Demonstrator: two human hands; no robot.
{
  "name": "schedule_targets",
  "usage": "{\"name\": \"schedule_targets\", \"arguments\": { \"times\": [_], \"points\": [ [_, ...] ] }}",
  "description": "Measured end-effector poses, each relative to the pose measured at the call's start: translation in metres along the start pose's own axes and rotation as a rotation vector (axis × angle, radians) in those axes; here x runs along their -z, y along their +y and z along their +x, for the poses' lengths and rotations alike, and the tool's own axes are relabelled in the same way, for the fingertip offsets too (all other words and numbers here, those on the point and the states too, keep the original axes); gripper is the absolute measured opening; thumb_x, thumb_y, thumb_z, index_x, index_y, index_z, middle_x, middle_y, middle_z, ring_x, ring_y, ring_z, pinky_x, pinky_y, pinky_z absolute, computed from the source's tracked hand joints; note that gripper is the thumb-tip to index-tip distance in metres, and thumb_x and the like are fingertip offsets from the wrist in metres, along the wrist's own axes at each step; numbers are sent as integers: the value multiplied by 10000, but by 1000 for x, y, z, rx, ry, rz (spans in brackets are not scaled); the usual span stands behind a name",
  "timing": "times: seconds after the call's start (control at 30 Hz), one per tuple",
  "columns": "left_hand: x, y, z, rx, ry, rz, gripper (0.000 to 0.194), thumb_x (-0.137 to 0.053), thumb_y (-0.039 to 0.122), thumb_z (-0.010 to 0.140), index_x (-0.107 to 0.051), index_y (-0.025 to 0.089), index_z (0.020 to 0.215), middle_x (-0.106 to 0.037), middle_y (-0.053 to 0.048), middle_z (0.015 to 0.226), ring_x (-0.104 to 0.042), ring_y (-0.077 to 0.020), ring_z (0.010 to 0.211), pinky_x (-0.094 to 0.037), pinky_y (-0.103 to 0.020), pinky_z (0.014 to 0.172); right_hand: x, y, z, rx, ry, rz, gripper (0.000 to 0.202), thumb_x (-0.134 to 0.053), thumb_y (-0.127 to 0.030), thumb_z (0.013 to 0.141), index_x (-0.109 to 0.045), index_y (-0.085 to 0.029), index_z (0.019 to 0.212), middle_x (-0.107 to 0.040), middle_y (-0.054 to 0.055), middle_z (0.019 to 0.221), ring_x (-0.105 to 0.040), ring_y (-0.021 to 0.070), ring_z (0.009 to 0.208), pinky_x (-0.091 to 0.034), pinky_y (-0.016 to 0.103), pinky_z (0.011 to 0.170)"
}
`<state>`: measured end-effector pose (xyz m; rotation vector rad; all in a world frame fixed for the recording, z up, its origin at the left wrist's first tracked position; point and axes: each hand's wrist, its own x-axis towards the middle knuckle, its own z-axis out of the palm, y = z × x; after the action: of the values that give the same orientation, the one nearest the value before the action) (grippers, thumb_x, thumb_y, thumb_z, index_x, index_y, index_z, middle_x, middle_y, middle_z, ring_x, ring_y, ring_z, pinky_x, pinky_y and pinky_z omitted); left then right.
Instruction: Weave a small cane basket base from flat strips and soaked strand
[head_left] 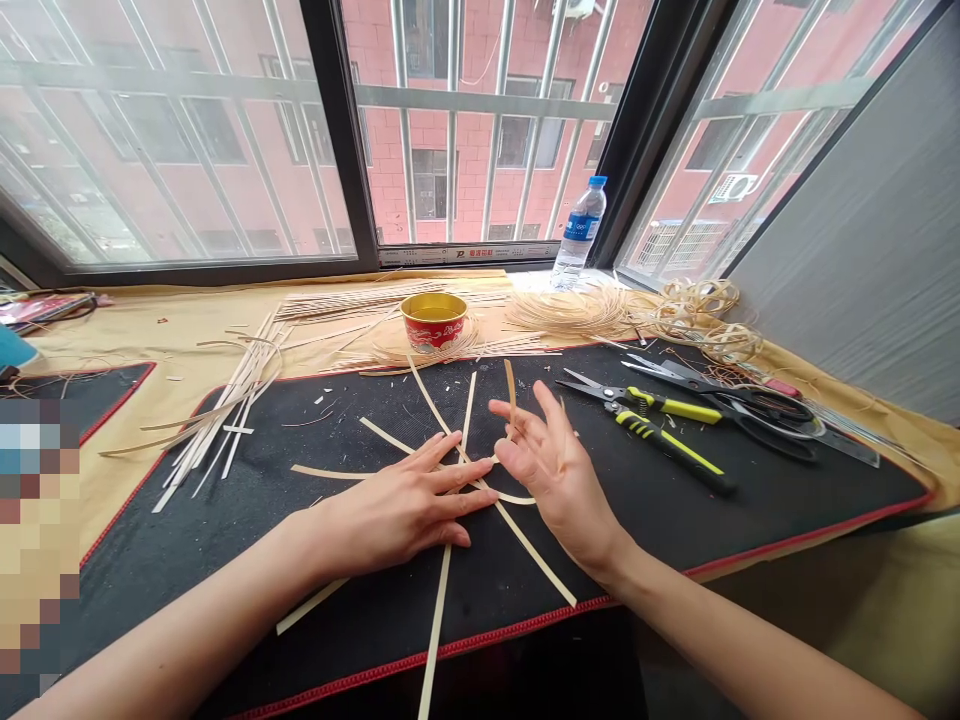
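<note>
Several pale, flat bamboo strips (pixel 536 553) cross each other in a star shape on the black mat (pixel 360 655). My left hand (pixel 405 505) lies flat over their crossing with its fingers spread, pressing on the strips and hiding part of the centre. Just right of it, my right hand (pixel 559 480) is raised a little above the mat. Its thumb and finger pinch a bent bamboo strip (pixel 511 385), whose free end points up. The exact point of the pinch is partly hidden by the fingers.
Yellow-handled snips (pixel 667 440) and black scissors (pixel 757 400) lie at the right. Behind stand a red tin (pixel 433 322) and a water bottle (pixel 579 235), beside coiled strips (pixel 574 308). Loose strips (pixel 225 410) are piled at the left. A barred window closes off the back.
</note>
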<state>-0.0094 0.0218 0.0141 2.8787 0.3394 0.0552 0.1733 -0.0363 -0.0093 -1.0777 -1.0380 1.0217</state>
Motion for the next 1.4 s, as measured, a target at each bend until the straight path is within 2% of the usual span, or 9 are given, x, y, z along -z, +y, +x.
{"name": "schedule_targets", "arguments": {
  "times": [0.07, 0.17, 0.3, 0.47, 0.67, 0.87, 1.07, 1.2, 1.4],
  "points": [
    [1, 0, 0, 5, -9, -8, 433, -521, 269, 932, -508, 214, 1361, -408, -106, 1483, -238, -368, 1418, -257, -553, 1147, -2, -1, 3, -7, -11, -3, 898, -709, -429, 755, -234, -130, 1457, -559, 178, 1294, -474, 248, 1291, -230, 465, 1154],
    [1, 0, 0, 14, 5, -44, 439, -535, 277, 926, -507, 236, 1362, -415, -105, 1478, -236, -364, 1421, -257, -565, 1141, -3, -1, 6, -4, -2, 36, 787, -731, -432, 728, -372, -169, 1378, -516, 164, 1352, -421, 252, 1339, -261, 447, 1149],
    [1, 0, -1, 38, -8, -50, 433, -529, 298, 929, -511, 246, 1359, -402, -101, 1488, -242, -369, 1419, -271, -560, 1136, -2, 4, 7, -68, -4, 76, 782, -742, -422, 721, -364, -212, 1372, -432, 153, 1441, -395, 264, 1359, -289, 471, 1138],
    [-1, -2, -4, 57, 25, -40, 460, -519, 355, 932, -477, 261, 1380, -340, -122, 1525, -262, -343, 1420, -296, -520, 1135, -1, 9, 7, -57, 11, 61, 785, -741, -406, 725, -342, -222, 1375, -452, 146, 1402, -445, 268, 1313, -320, 473, 1116],
    [-2, -3, -4, 207, 151, -284, 732, -607, 421, 877, -252, 235, 1489, -333, -142, 1523, -373, -270, 1377, -355, -405, 1119, -1, 10, 9, -57, 41, 83, 749, -738, -391, 730, -346, -223, 1345, -484, 138, 1346, -488, 258, 1268, -349, 463, 1099],
    [4, -9, 16, 408, 338, -474, 462, -523, 266, 891, -456, 183, 1340, -566, -115, 1335, -538, -256, 1224, -407, -430, 1066, -1, 12, 10, -64, 40, 94, 674, -740, -376, 721, -392, -224, 1278, -499, 124, 1326, -492, 242, 1259, -348, 450, 1105],
    [11, -28, 50, 657, 436, -635, 395, -478, 105, 856, -472, 153, 1248, -639, -117, 1099, -669, -189, 899, -563, -351, 803, -1, 12, 12, -88, 72, 130, 647, -755, -377, 687, -429, -228, 1225, -538, 110, 1279, -521, 246, 1230, -350, 459, 1103],
    [13, -40, 64, 778, 405, -724, 330, -566, 195, 901, -499, 136, 1218, -627, -61, 986, -638, -136, 738, -563, -293, 652, -1, 10, 13, -107, 82, 149, 655, -763, -370, 668, -430, -218, 1211, -534, 119, 1278, -521, 252, 1228, -356, 460, 1100],
    [9, -49, 72, 843, 392, -777, 298, -587, 292, 913, -545, 146, 1170, -613, -53, 1012, -620, -144, 791, -556, -302, 668, -1, 10, 13, -101, 77, 165, 611, -749, -353, 686, -445, -219, 1199, -548, 118, 1266, -531, 248, 1222, -359, 462, 1098]
  ]
}}
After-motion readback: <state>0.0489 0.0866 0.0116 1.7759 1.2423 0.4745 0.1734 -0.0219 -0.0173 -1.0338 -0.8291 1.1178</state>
